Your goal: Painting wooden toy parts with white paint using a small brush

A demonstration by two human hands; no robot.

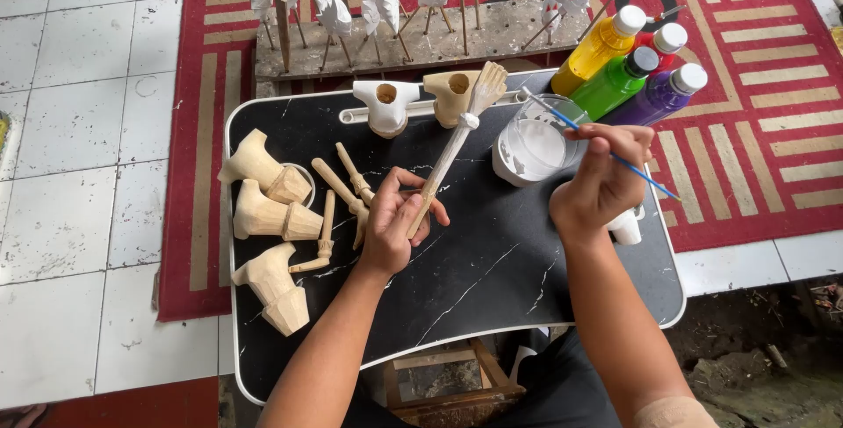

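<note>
The left hand (395,222) is closed around the lower end of a carved wooden arm piece (457,138), a long slim stick whose long axis runs from about seven o'clock at the grip to about one o'clock, where a carved, spread-fingered hand shape forms its tip near the far edge of the black marble-patterned tray table (474,279). A patch of white paint shows partway up the stick. The left forearm enters from six o'clock and slants toward twelve, palm turned inward with the thumb across the stick. The right hand (601,178) is pinched on a thin blue-handled paintbrush (615,156); its handle trails out toward four o'clock and its bristle end points toward ten o'clock, into a clear cup of white paint (533,149) that stands just beside the hand. The right wrist is bent, knuckles up, the forearm coming up from five o'clock. The two hands are well apart. At nine o'clock from the left hand lie three unpainted wooden torso blocks (263,217) and several loose wooden sticks (342,191). At twelve o'clock stand two more torsos (386,105), one painted white. At two o'clock lie yellow, green, red and purple paint bottles (628,72).
</note>
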